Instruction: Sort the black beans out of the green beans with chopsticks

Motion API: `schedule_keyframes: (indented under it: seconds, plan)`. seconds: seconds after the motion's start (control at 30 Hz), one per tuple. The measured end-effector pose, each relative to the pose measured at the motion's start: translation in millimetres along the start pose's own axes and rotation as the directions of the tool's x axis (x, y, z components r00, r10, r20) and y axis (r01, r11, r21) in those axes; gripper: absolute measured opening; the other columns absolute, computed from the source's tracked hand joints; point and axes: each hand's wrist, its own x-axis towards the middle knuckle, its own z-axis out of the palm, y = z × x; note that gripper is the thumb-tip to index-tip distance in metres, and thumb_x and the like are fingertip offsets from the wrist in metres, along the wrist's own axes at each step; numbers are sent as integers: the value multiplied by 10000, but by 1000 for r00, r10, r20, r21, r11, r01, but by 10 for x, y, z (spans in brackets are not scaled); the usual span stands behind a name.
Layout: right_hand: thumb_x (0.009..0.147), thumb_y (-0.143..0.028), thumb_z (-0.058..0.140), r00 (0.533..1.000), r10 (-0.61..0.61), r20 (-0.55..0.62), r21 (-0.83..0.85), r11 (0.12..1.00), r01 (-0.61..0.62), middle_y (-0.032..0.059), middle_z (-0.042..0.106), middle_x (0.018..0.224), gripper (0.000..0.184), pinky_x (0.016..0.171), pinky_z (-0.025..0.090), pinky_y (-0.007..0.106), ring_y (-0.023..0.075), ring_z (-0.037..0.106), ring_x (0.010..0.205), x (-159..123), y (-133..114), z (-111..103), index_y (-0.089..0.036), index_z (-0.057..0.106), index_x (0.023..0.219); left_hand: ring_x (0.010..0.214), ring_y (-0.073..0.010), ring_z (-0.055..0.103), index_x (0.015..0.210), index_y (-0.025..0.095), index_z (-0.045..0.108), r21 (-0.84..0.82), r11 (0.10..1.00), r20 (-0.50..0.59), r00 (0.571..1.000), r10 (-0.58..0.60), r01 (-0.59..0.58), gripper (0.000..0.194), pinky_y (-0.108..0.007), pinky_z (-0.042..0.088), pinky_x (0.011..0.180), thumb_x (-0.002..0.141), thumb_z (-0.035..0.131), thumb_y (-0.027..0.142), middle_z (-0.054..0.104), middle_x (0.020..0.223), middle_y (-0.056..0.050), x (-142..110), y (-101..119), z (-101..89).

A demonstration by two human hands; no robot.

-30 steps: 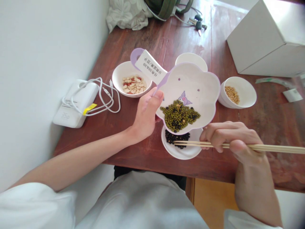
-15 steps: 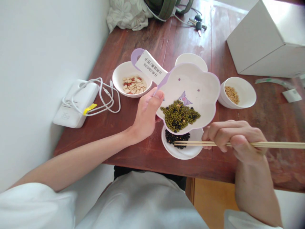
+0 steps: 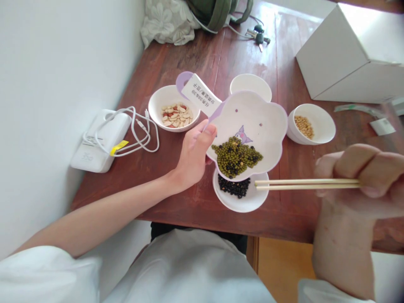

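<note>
My left hand [image 3: 197, 153] grips a flower-shaped bowl [image 3: 267, 120] with a lilac rim near its labelled handle. Green beans [image 3: 235, 158], with a few black and yellow ones among them, lie in its near side, and the bowl tilts toward me. Partly beneath it stands a white bowl [image 3: 257, 200] holding black beans [image 3: 233, 187]. My right hand [image 3: 362, 176] is closed round a pair of wooden chopsticks [image 3: 303, 184]. Their tips are over the right side of the black-bean bowl, with nothing visible between them.
A bowl of sliced nuts [image 3: 154, 107] stands left, a bowl of yellow beans [image 3: 325, 124] right, and another white bowl [image 3: 251, 84] behind. Around them are a white power bank [image 3: 97, 155] with a cable, keys [image 3: 259, 37], a bag [image 3: 205, 12] and a large white box [image 3: 334, 59].
My right hand has moved right and up, drawing the chopstick tips away from the black beans. My left hand still holds the flower-shaped bowl in nearly the same place.
</note>
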Motion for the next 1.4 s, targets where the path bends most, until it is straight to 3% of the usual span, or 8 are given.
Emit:
schedule_keyframes:
  seconds: [0.13, 0.23, 0.33, 0.47, 0.67, 0.97, 1.2, 1.4]
  plan:
    - [1138, -479, 578, 988, -115, 100, -2, 993, 115, -33, 364, 481, 627, 305, 497, 275, 117, 398, 343, 98, 29, 83, -196, 636, 582, 468, -91, 360, 827, 243, 527, -21, 999, 1, 999, -40, 40, 568, -262, 253, 419, 1024, 635, 765, 460, 625, 65, 3, 20, 19]
    - [1097, -626, 615, 992, 106, -72, -173, 978, -117, 15, 535, 614, 649, 413, 559, 332, 177, 637, 473, 84, 9, 198, -202, 672, 609, 468, -93, 369, 845, 241, 554, -40, 998, 14, 999, -41, 42, 564, -265, 255, 421, 1027, 629, 770, 474, 631, 62, 2, 21, 21]
    - [1091, -676, 588, 998, 56, 39, -203, 978, -47, 37, 629, 662, 643, 427, 571, 359, 209, 711, 507, 65, 10, 199, -205, 761, 688, 478, -95, 373, 846, 237, 567, -26, 998, 5, 999, -53, 53, 544, -269, 259, 427, 1030, 645, 743, 483, 636, 55, -1, 20, 14]
    - [1168, -525, 411, 968, -71, 239, -226, 966, 126, 60, 654, 627, 679, 428, 613, 377, 218, 721, 503, 61, 66, 67, -206, 792, 706, 477, -99, 380, 856, 231, 599, -19, 996, -7, 997, -82, 82, 539, -281, 260, 438, 1018, 656, 742, 481, 632, 44, -3, 25, 12]
    - [1161, -436, 426, 985, -88, 150, -277, 953, 127, 79, 651, 594, 676, 473, 609, 376, 223, 714, 534, -4, 119, 46, -193, 797, 651, 487, -106, 399, 874, 234, 624, -1, 993, -29, 993, -118, 118, 543, -282, 283, 451, 1002, 656, 761, 490, 644, 37, -12, 19, 15]
    - [1172, -513, 410, 975, -39, 218, -291, 951, 103, 91, 685, 615, 713, 496, 617, 381, 237, 734, 555, 23, 110, 83, -200, 822, 681, 506, -108, 414, 922, 233, 642, -4, 992, -20, 992, -122, 122, 536, -279, 298, 460, 999, 655, 763, 516, 679, 31, -19, 12, 12]
    - [1134, -640, 516, 992, 51, 116, -271, 962, -17, 54, 630, 592, 724, 558, 617, 374, 205, 691, 547, 22, 44, 190, -215, 766, 604, 581, -125, 482, 914, 220, 647, 1, 996, -34, 995, -95, 95, 533, -282, 357, 518, 994, 688, 745, 559, 720, 14, -19, 27, 18]
    - [1177, -501, 429, 979, -71, 190, -246, 962, 117, 74, 682, 611, 704, 504, 625, 357, 211, 720, 536, 49, 113, 100, -209, 840, 686, 586, -129, 471, 887, 226, 632, 8, 996, -36, 996, -86, 86, 539, -292, 366, 524, 994, 681, 751, 550, 721, 12, -17, 46, 23]
